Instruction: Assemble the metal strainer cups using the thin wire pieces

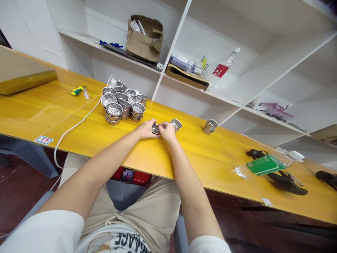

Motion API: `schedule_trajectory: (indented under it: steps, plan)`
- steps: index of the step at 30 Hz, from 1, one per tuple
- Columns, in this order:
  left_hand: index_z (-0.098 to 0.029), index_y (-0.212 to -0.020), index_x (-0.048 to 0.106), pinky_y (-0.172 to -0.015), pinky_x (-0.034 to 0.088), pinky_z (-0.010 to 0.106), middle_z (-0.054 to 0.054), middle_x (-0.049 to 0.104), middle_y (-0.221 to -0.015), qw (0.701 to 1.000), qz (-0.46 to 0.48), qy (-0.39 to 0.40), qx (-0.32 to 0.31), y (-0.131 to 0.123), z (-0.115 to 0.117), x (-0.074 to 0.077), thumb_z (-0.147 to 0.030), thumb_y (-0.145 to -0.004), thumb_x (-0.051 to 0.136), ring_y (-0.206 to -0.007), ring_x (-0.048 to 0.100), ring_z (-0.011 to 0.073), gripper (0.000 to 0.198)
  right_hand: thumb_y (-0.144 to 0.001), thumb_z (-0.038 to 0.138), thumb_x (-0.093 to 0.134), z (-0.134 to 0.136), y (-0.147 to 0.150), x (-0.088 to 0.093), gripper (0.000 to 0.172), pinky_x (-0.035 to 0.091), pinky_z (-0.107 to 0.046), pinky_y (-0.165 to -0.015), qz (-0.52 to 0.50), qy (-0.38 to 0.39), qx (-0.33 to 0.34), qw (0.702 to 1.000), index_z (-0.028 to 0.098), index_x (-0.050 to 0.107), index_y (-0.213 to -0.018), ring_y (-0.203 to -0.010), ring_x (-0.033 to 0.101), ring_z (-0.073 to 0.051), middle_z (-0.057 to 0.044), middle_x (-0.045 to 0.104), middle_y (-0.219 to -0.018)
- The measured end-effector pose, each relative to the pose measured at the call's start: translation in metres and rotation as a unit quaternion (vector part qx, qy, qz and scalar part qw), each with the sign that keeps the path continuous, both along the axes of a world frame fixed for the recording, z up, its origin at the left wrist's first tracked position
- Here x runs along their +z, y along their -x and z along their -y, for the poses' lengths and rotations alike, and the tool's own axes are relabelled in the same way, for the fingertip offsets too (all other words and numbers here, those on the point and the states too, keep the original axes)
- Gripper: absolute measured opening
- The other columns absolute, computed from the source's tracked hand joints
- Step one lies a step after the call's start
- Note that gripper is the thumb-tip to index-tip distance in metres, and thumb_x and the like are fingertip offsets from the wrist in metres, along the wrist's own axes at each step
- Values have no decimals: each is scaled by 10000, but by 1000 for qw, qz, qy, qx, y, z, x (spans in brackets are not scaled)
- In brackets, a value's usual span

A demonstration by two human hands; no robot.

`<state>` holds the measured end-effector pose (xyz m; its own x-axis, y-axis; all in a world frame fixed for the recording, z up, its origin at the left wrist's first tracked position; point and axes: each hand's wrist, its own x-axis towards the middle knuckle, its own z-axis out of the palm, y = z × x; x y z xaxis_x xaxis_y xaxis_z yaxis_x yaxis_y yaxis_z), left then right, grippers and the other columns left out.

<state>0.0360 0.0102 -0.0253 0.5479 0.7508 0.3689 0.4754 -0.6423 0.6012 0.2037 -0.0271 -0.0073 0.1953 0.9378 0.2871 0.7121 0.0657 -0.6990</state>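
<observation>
My left hand (146,130) is closed around the side of a small metal strainer basket (155,129), low over the yellow table. From the other side, the fingers of my right hand (167,132) pinch its rim. Partly behind my right hand is another strainer basket (176,123). Several stacks of perforated strainer baskets (114,109) crowd together to the left of my hands. Farther right, a short stack of strainer baskets (210,125) stands apart. My fingers hide part of the held basket.
A white cable (79,123) crosses the yellow table (195,154) on the left, near a screwdriver (77,91). On the right lies a green-labelled plastic bottle (268,165) beside black straps. White shelves behind hold a cardboard box (143,44) and another bottle (223,68).
</observation>
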Motion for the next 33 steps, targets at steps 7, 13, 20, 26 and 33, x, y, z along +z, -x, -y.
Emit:
schedule_trajectory:
  steps: [7, 13, 20, 26, 33]
  plan:
    - [-218, -1162, 571, -801, 533, 352, 77, 728, -1053, 1000, -11, -7, 8, -1, 0, 1, -585, -624, 849, -959, 701, 289, 708, -804, 230, 554, -1, 0, -2, 183, 509, -281, -725, 38, -19, -10, 999, 156, 722, -810, -685, 662, -191, -39, 716, -718]
    - [-215, -1156, 589, -791, 534, 346, 78, 730, -1049, 1000, -11, -15, 6, -1, -1, 0, -574, -634, 850, -954, 702, 286, 685, -816, 231, 555, -1, 0, -5, 160, 521, -279, -729, 26, -16, -9, 999, 171, 704, -814, -719, 681, -199, -41, 721, -743]
    - [-209, -1149, 599, -798, 541, 356, 90, 736, -1059, 1000, -15, -12, 13, -1, 1, 2, -565, -626, 855, -975, 709, 301, 683, -798, 232, 554, -2, -1, -5, 154, 531, -277, -723, 9, -10, -12, 1000, 178, 697, -816, -709, 682, -196, -39, 722, -744]
    - [-210, -1146, 597, -813, 545, 351, 92, 744, -1075, 1000, -17, -12, 15, 0, 2, 4, -559, -625, 858, -1000, 717, 303, 679, -786, 234, 555, -1, -2, -3, 131, 512, -273, -664, 1, -2, 4, 1000, 180, 674, -789, -597, 644, -172, -17, 690, -694]
    - [-211, -1151, 595, -831, 545, 355, 95, 740, -1087, 1000, -25, -11, 14, -1, 2, 4, -574, -627, 856, -1022, 713, 308, 689, -770, 202, 574, 0, -3, -1, 193, 506, -264, -711, 43, 8, 4, 999, 169, 720, -892, -669, 649, -172, -3, 694, -716]
